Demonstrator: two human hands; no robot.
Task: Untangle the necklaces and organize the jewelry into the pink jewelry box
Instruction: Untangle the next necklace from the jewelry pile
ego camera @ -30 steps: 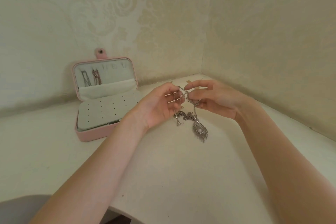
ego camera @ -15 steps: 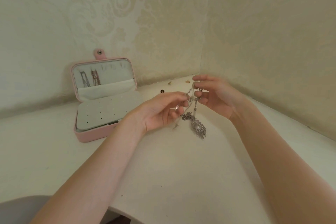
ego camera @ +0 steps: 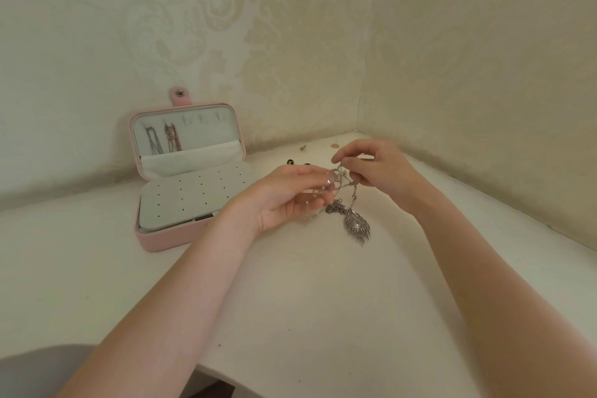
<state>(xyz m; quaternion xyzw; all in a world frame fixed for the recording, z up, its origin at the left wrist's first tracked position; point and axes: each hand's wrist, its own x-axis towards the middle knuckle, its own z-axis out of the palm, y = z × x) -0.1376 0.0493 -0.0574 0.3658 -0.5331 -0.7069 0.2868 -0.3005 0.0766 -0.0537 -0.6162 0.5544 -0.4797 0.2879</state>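
A tangle of silver necklace chains [ego camera: 343, 184] hangs between my two hands above the white table. My left hand [ego camera: 284, 197] pinches the chains at its fingertips, palm up. My right hand [ego camera: 378, 168] pinches the same chains from the right. A silver feather pendant [ego camera: 356, 225] dangles below the knot and touches the table. The pink jewelry box [ego camera: 168, 239] stands open to the left, with two necklaces [ego camera: 163, 139] hung in its lid and a white earring panel over its base.
Small earrings [ego camera: 292, 161] and gold studs [ego camera: 335, 145] lie on the table [ego camera: 307, 300] behind my hands, near the wall corner. Patterned walls close the back and right. The table's front edge runs at bottom left.
My hands have drawn slightly apart and my right hand has risen, stretching the chains between them. The feather pendant hangs lower and freer than a second ago.
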